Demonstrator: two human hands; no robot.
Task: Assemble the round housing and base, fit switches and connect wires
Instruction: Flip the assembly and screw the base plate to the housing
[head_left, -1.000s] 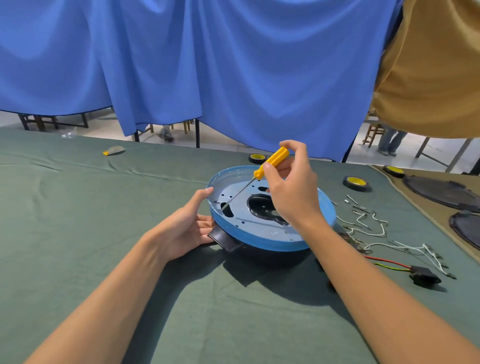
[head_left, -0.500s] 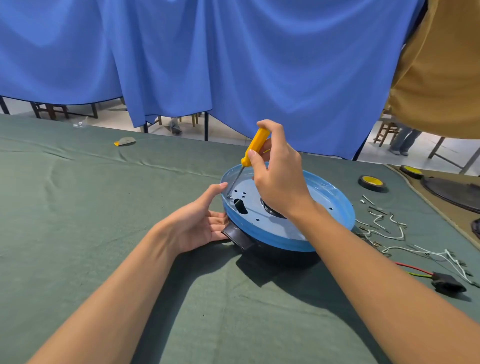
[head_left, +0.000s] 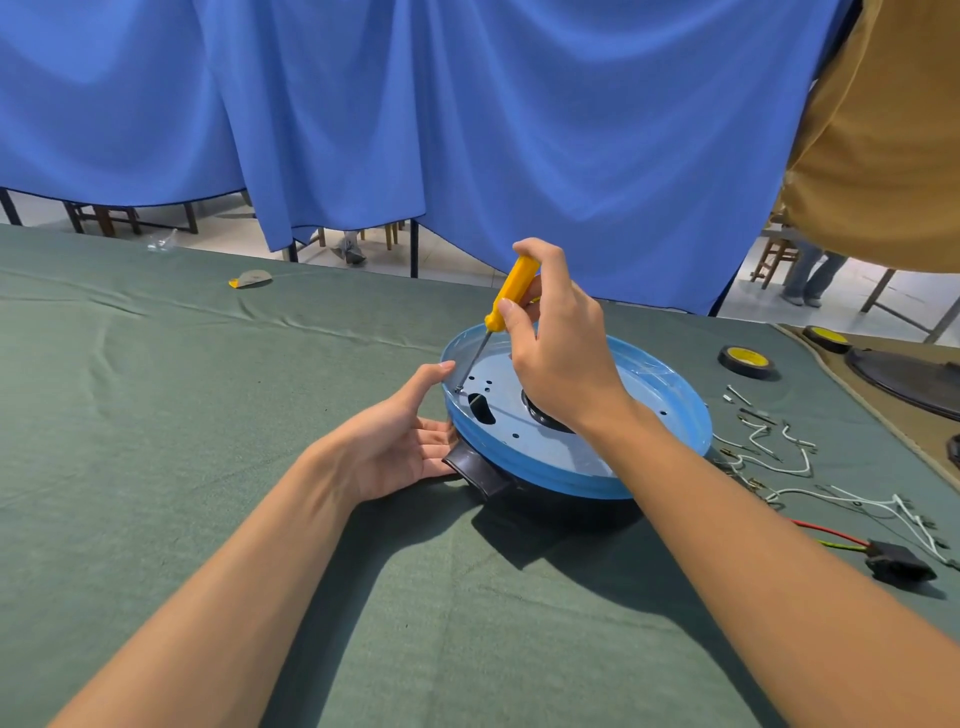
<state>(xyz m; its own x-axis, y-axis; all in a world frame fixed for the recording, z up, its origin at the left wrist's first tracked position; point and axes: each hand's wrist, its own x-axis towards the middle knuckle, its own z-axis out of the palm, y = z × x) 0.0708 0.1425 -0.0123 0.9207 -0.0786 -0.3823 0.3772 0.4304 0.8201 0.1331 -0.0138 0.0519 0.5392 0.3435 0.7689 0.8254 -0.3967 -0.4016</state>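
We're fastening, by the look of it: right hand (head_left: 561, 358) grips the yellow screwdriver (head_left: 511, 293), tip on a screw (head_left: 460, 388) at the left rim of the blue housing (head_left: 654, 410), left hand (head_left: 400, 447) braces that rim with fingers relaxed (wires (head_left: 769, 452) lie to its right), so next wants steady, square turns.

Bright, even daylight; soft shadows fall toward the viewer on the green cloth (head_left: 156, 467). Sharp focus; wide-angle bowing at edges.

No text, label, brand, number or sign can be read on the housing (head_left: 571, 452), screwdriver (head_left: 511, 293), tape (head_left: 746, 361) or elsewhere.
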